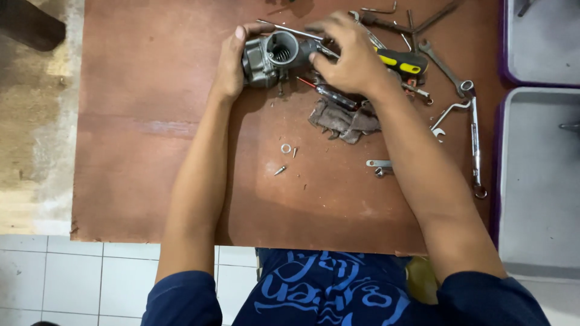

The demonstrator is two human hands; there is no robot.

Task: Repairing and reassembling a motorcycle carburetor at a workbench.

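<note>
On the reddish-brown wooden worktop (151,151), toward its far edge, sits a grey cast-metal carburettor body (272,59) with a round open bore showing a coil spring. The left hand (232,63) wraps its grip around the body's left side, while the right hand (347,57) rests fingers on its right side, its grip state unclear. Near the right hand lie a crumpled grey-brown rag (344,119), a yellow-and-black-handled screwdriver (402,60), steel spanners (474,139), and nearer the person a small washer (286,148).

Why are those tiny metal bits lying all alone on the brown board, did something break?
Nothing looks broken. A small washer and two little screws lie loose, apart from the tool pile. The left hand grips a grey metal engine part and the right hand touches it. A dirty rag lies crumpled nearby.
</note>
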